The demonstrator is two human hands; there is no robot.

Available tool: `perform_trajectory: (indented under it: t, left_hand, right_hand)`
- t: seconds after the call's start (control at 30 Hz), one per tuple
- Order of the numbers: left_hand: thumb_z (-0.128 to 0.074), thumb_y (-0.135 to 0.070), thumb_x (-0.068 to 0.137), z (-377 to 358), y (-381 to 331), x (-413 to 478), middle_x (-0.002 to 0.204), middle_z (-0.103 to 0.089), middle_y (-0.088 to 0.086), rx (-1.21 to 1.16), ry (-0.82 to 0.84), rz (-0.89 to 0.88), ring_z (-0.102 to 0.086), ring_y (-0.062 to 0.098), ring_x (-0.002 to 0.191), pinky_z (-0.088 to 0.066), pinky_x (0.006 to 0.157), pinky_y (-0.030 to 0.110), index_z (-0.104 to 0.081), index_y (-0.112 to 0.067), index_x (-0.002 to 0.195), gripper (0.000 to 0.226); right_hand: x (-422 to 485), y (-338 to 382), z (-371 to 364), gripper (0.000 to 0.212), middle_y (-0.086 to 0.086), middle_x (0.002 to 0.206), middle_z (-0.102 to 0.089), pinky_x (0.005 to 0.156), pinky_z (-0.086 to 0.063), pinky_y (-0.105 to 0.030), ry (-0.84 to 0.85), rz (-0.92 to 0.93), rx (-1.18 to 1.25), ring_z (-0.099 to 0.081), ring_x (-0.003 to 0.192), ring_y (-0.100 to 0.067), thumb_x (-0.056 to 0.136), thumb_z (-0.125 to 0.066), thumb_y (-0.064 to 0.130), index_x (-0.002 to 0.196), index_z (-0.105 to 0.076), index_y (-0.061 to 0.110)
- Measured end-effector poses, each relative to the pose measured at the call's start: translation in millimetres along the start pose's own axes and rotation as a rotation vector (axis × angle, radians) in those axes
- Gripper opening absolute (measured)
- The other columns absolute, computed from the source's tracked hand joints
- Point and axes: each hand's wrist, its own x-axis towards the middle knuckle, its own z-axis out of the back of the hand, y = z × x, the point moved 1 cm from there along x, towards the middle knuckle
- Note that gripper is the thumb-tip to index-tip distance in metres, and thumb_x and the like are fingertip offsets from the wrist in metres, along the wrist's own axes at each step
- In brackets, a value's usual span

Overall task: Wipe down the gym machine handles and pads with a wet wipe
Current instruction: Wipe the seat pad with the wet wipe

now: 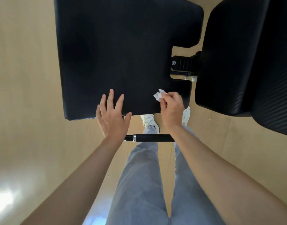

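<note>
wipe (159, 95) pinched in right hand (172, 109), on seat pad (120, 51)

Head view, straight down, close over pad (123, 54)

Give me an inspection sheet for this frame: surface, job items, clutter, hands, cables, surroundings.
Surface: large flat black padded bench cushion, no marks visible.
Job's things: crumpled white wet wipe over the cushion's near right corner; second black ribbed cushion to the right; black foam-grip handle with silver collar below the hands, no hand on it.
Clutter: nothing seen.
Grippers: left hand open, fingers spread at the cushion's near edge, contact unclear; right hand pinches the wipe.
Cables: nothing seen.
Surroundings: smooth tan floor; black hinge bracket between the cushions; white sneakers and grey trousers.
</note>
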Motion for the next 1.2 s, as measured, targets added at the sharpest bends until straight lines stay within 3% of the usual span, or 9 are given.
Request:
perform_trajectory:
  t: [0.27,0.5,0.57,0.77,0.83,0.93,1.07,1.13,1.2]
  left_hand:
    - [-0.079,-0.035,0.085,-8,2,-3,0.167,-0.029,0.003,0.064,-0.032,-0.023,-0.024,0.032,0.154,-0.027,0.121,0.054,-0.048,-0.028,0.15,0.072]
    - [-0.079,-0.031,0.086,-10,2,-3,0.167,-0.028,0.003,0.061,-0.026,-0.03,-0.023,0.033,0.154,-0.024,0.122,0.055,-0.048,-0.027,0.151,0.072]
    - [-0.079,-0.03,0.086,-10,2,-3,0.167,-0.029,0.003,0.046,-0.034,-0.027,-0.023,0.033,0.154,-0.023,0.123,0.055,-0.048,-0.027,0.15,0.072]
    - [-0.079,-0.031,0.086,-11,5,-4,0.167,-0.03,0.003,0.031,-0.052,-0.047,-0.024,0.033,0.154,-0.024,0.122,0.055,-0.049,-0.027,0.15,0.072]
    - [-0.079,-0.032,0.086,-12,7,-4,0.167,-0.03,0.003,0.028,-0.058,-0.052,-0.024,0.032,0.154,-0.025,0.122,0.055,-0.049,-0.027,0.15,0.071]
    - [-0.078,-0.032,0.087,-14,8,-4,0.167,-0.03,0.002,0.023,-0.062,-0.056,-0.024,0.032,0.154,-0.023,0.122,0.054,-0.049,-0.027,0.15,0.069]
    - [-0.078,-0.03,0.087,-18,8,-6,0.167,-0.03,0.003,0.02,-0.061,-0.052,-0.022,0.033,0.155,-0.021,0.124,0.054,-0.048,-0.026,0.15,0.07]
    - [-0.078,-0.029,0.086,-19,8,-6,0.167,-0.03,0.003,0.009,-0.067,-0.054,-0.022,0.033,0.155,-0.02,0.124,0.055,-0.048,-0.025,0.15,0.071]
    - [-0.079,-0.029,0.085,-21,8,-6,0.167,-0.03,0.004,0.0,-0.078,-0.061,-0.022,0.034,0.155,-0.019,0.124,0.055,-0.049,-0.024,0.149,0.071]
  right_hand:
    - [-17,7,-10,0.027,-0.012,0.095,-0.063,0.065,-0.055,-0.035,0.173,0.335,-0.059,-0.057,0.082,-0.025,0.091,-0.066,-0.001,0.117,-0.071,0.003]
    - [20,-15,9,0.025,-0.01,0.097,-0.063,0.068,-0.052,-0.034,-0.083,-0.124,-0.14,-0.059,0.086,-0.027,0.094,-0.067,0.005,0.119,-0.072,0.006]
    - [14,-3,-1,0.03,-0.011,0.098,-0.063,0.07,-0.047,-0.029,-0.091,-0.132,-0.1,-0.058,0.086,-0.026,0.094,-0.067,0.003,0.123,-0.07,0.005]
    - [-27,33,-26,0.03,-0.008,0.092,-0.06,0.061,-0.053,-0.038,0.202,0.336,-0.082,-0.055,0.079,-0.024,0.093,-0.062,0.003,0.121,-0.07,0.008]
    - [-19,20,-20,0.028,-0.007,0.089,-0.06,0.06,-0.051,-0.038,0.208,0.385,-0.118,-0.053,0.078,-0.023,0.092,-0.063,0.004,0.117,-0.072,0.011]
    - [4,-6,-3,0.031,-0.006,0.089,-0.06,0.065,-0.045,-0.03,0.052,0.189,-0.14,-0.051,0.08,-0.022,0.091,-0.068,0.005,0.121,-0.073,0.015]
    - [10,-6,1,0.027,-0.008,0.092,-0.06,0.071,-0.052,-0.035,-0.063,-0.102,-0.091,-0.053,0.084,-0.024,0.093,-0.067,0.004,0.119,-0.073,0.009]
    - [2,10,-9,0.034,-0.009,0.095,-0.058,0.074,-0.049,-0.031,-0.057,-0.145,-0.028,-0.053,0.086,-0.023,0.093,-0.065,0.0,0.125,-0.07,0.008]
    - [-11,28,-19,0.039,-0.011,0.097,-0.058,0.074,-0.049,-0.033,0.02,-0.063,0.016,-0.054,0.087,-0.027,0.09,-0.063,-0.005,0.128,-0.068,0.006]
